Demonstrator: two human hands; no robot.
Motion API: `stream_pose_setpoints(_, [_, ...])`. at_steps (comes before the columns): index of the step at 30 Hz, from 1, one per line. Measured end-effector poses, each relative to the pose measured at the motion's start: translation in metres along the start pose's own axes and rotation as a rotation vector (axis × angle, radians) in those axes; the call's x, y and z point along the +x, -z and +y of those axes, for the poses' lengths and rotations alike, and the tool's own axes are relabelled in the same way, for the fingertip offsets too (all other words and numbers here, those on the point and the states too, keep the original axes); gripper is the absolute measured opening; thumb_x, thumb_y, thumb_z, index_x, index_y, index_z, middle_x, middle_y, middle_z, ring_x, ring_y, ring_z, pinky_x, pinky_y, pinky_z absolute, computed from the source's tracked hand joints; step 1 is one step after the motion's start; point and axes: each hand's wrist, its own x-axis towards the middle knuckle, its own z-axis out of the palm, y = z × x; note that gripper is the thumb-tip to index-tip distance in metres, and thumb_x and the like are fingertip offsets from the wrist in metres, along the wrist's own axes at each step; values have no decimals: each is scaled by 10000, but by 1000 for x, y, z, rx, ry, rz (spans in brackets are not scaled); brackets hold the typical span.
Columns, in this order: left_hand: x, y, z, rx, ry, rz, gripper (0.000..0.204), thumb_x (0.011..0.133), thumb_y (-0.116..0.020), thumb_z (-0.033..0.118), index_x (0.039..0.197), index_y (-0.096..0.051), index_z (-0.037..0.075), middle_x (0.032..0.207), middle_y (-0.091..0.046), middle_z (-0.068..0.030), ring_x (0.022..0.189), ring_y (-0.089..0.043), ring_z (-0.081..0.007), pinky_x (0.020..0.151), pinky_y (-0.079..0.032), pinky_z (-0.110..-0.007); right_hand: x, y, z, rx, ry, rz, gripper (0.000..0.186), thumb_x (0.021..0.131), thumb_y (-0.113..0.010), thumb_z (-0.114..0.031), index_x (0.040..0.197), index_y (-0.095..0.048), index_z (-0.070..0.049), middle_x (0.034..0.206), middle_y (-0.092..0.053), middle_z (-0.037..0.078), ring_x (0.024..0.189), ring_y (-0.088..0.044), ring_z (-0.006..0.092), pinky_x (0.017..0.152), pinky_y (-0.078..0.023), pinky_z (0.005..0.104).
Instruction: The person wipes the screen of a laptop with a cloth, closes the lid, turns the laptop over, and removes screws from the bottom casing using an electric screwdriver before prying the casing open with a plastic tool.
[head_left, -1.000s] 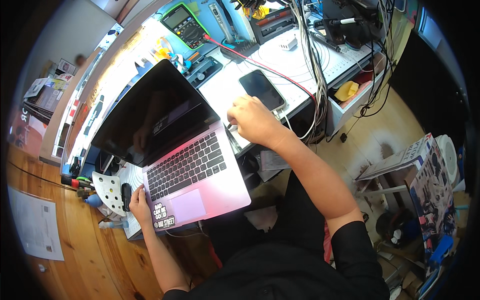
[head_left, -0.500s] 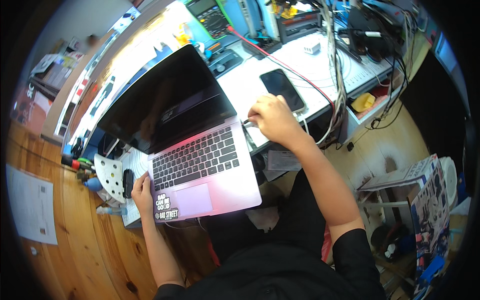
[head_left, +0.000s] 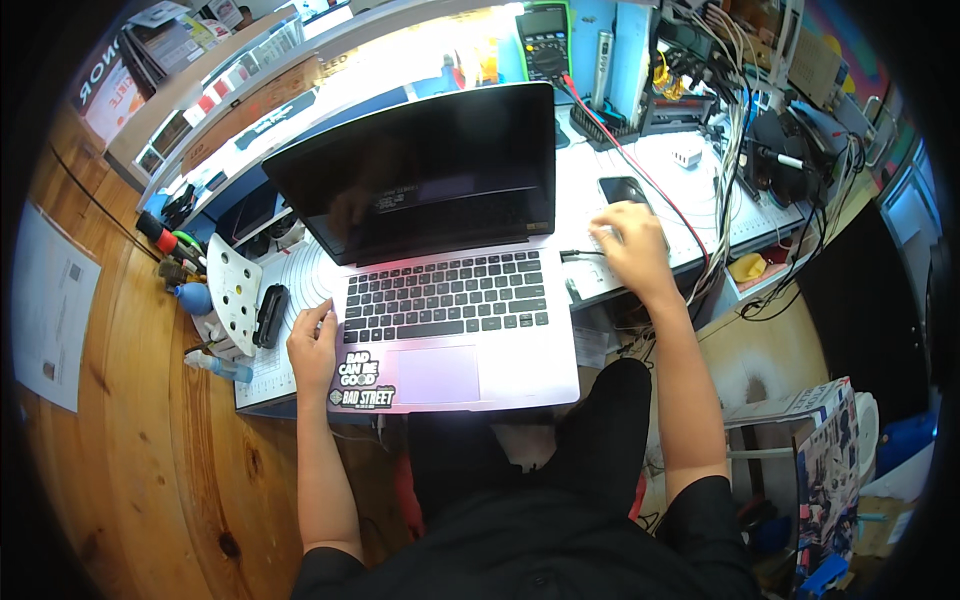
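A silver laptop (head_left: 525, 365) with a dark screen (head_left: 420, 165) lies before me, its front edge reaching over my lap. Along its left edge, my left hand (head_left: 313, 350) grips the side of the base. A black cable plug (head_left: 572, 253) sits at the laptop's right side, and its cable runs toward my right hand (head_left: 637, 255). That hand is apart from the plug, its fingers loosely bent and partly over a dark phone (head_left: 624, 188). I see nothing held between those fingers.
A multimeter (head_left: 546, 42) with a red lead stands at the back. Bundled cables (head_left: 735, 130) hang at the right of the bench. To the left are a white perforated holder (head_left: 232, 290), a black folded tool (head_left: 270, 315) and a blue bulb blower (head_left: 193, 298).
My right hand has come off the plug at the laptop's side and moved right, over the phone. The view has turned, so the laptop looks straighter. My left hand stays at its edge.
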Motion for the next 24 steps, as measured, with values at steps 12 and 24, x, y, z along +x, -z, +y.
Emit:
stream_pose_setpoints(12, [-3, 0, 2, -107, 97, 97, 279, 933, -617, 85, 1176, -717, -8, 1049, -722, -152, 807, -680, -188, 759, -528, -313, 15, 25, 39, -441, -411, 73, 839, 681, -829, -419, 1362, -577, 0, 1257, -625, 266, 1199, -544, 427, 1056, -432, 478])
stream_pose_setpoints(24, [-7, 6, 14, -101, 110, 73, 274, 927, -615, 74, 1167, -712, -16, 984, -705, -148, 720, -659, -177, 701, -525, -302, 21, 58, 95, -466, -304, 76, 782, 759, -836, -439, 1334, -591, 31, 1288, -631, 259, 1196, -574, 417, 1051, -437, 458])
